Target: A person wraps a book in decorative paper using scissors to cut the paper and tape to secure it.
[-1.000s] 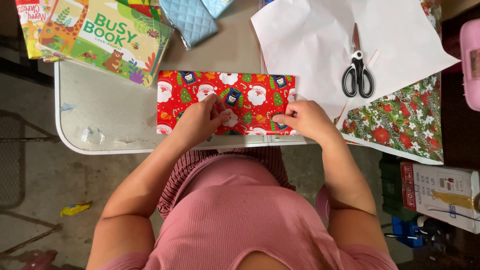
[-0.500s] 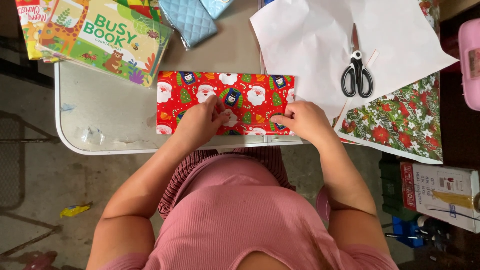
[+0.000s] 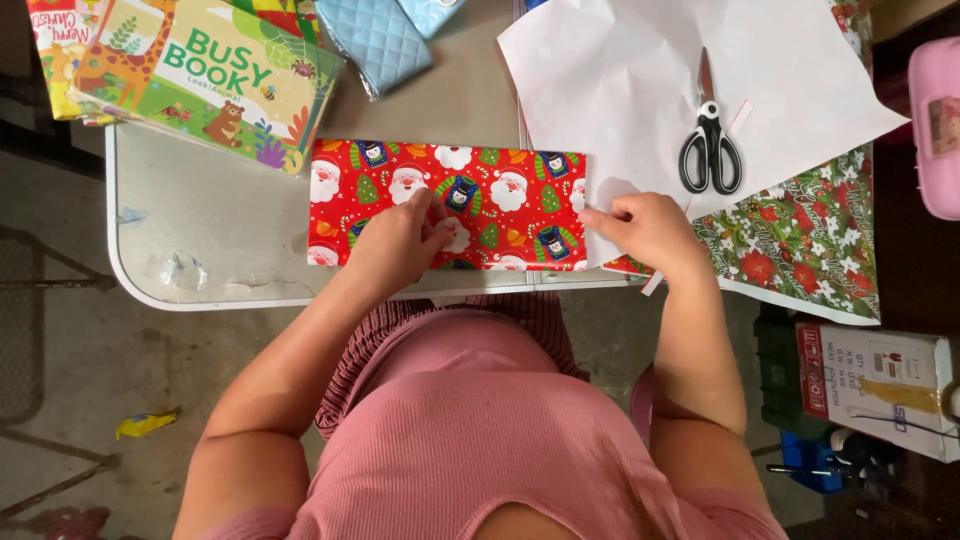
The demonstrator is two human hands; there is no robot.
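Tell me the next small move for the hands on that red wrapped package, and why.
Probably press the right end flap flat. The left hand rests on top of the red wrapped package, pinning it, while the right hand pinches the paper at its right end, where the edge looks loose over the white sheet.

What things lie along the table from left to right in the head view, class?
Picture book → quilted blue pouch → red wrapped parcel under the left hand → right hand → scissors → floral wrapping paper → pink box.
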